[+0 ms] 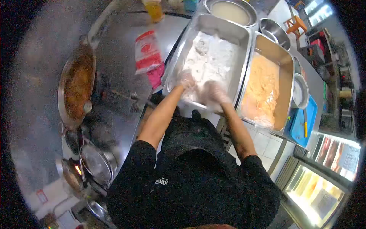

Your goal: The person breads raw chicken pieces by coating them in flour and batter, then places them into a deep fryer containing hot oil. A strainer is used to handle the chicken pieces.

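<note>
Both hands are in the near end of a deep steel pan (244,40) that holds white flour-like powder (219,53). My left hand (187,81) is at the pan's near left, touching the powder. Close to it on the right, my right hand (213,92) is low by the near wall and smeared by motion. The hands look covered by thin clear gloves dusted white. Neither hand's fingers show clearly, and I cannot make out whether anything is in them. A powder-coated lump (201,46) lies towards the pan's far left.
Right of the powder stands a steel pan (286,57) of orange, wet-looking food (263,84). Beyond are a bowl of pale liquid (230,12) and a metal bowl (275,32). A red-and-white bag (148,52) lies left; farther left is a large wok (61,89). A blue tray (310,128) sits right.
</note>
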The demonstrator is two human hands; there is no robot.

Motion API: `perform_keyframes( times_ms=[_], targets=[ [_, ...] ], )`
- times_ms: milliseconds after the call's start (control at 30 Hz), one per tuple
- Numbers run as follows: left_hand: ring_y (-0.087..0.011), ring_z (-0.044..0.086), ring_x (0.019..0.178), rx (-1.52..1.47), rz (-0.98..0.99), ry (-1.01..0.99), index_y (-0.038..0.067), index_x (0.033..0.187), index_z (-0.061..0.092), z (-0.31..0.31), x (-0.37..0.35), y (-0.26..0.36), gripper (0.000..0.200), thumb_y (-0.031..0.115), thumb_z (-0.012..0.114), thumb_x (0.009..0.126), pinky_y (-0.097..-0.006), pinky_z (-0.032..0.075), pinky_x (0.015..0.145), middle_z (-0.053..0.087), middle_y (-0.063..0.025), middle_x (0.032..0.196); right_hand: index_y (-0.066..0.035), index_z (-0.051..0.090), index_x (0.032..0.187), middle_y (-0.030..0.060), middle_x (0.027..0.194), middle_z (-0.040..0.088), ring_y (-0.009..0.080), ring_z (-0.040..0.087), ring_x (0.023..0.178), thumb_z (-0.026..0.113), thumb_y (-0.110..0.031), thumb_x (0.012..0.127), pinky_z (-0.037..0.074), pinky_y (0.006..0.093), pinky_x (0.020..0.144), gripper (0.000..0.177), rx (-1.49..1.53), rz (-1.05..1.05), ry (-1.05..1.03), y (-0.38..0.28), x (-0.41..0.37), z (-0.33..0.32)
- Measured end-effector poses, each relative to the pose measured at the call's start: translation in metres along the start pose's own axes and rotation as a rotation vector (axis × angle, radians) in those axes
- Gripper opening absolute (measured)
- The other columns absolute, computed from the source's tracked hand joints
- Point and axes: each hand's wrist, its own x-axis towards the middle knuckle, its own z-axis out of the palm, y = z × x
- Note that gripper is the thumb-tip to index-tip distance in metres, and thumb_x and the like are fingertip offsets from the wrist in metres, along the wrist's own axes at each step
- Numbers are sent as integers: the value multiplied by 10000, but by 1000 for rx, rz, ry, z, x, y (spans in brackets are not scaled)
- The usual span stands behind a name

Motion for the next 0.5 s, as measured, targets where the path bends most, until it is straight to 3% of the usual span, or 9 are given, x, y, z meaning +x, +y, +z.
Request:
perform_keyframes(
  times_ms=[33, 100, 167, 233, 267, 367, 433, 467, 500],
  targets=[
    [-301, 599, 870, -13, -22, 74, 26, 825, 659, -20, -8, 13, 330, 303, 594, 658, -391, 467, 800, 630, -185, 868, -63, 606, 969, 179, 849, 624, 283, 619, 808, 587, -281, 747, 479, 365, 720, 312, -225, 47, -122, -21, -1, 2],
    [-297, 601, 863, 126, 74, -84, 47, 798, 666, -26, 8, 18, 337, 340, 616, 640, -396, 470, 793, 633, -177, 858, -42, 606, 945, 191, 861, 621, 293, 608, 837, 556, -261, 771, 470, 378, 742, 284, -53, 56, -141, -24, -5, -13],
    [-272, 600, 774, 286, 322, -170, 66, 783, 660, 22, 51, -17, 337, 379, 591, 680, -410, 472, 709, 630, -147, 804, -26, 603, 920, 199, 872, 617, 301, 601, 851, 526, -261, 795, 463, 389, 757, 276, 46, 92, -206, -26, -3, -41],
    [-246, 592, 630, 279, 502, -213, 80, 739, 648, 6, 55, -17, 353, 418, 556, 700, -417, 462, 607, 620, -111, 685, -15, 598, 893, 204, 881, 614, 308, 596, 852, 498, -281, 821, 457, 400, 764, 293, 78, 169, -323, -24, -5, -76],
    [-238, 595, 659, 277, 490, -271, 81, 740, 650, -18, 46, -4, 313, 373, 539, 724, -408, 468, 613, 625, -107, 713, 8, 593, 901, 206, 870, 615, 319, 592, 844, 535, -366, 808, 448, 417, 760, 390, 216, 103, -37, 5, -10, -53],
    [-226, 601, 711, 266, 373, -425, 75, 768, 650, -70, 23, 22, 291, 339, 533, 742, -385, 478, 619, 633, -116, 763, 16, 590, 923, 213, 848, 613, 325, 586, 813, 542, -436, 801, 448, 404, 747, 471, 305, 253, -78, 1, -18, -87],
    [-232, 598, 698, 243, 169, -541, 54, 820, 640, -33, 39, -13, 425, 454, 588, 687, -372, 477, 606, 629, -152, 751, 25, 590, 919, 183, 811, 617, 291, 584, 773, 556, -409, 804, 451, 378, 719, 451, 441, 231, 99, 15, -25, -65],
    [-226, 596, 701, 266, 170, -559, 48, 841, 634, -32, 34, -13, 439, 459, 583, 696, -367, 479, 609, 628, -152, 762, 29, 590, 918, 169, 793, 619, 273, 582, 754, 563, -396, 805, 453, 364, 705, 441, 512, 220, 177, 12, -28, -62],
    [-219, 595, 705, 286, 167, -582, 42, 862, 628, -27, 24, -13, 453, 463, 577, 704, -362, 481, 612, 627, -153, 774, 29, 592, 939, 161, 835, 622, 256, 586, 781, 583, -407, 787, 450, 350, 722, 462, 603, 290, 108, 12, -32, -60]
  ],
)
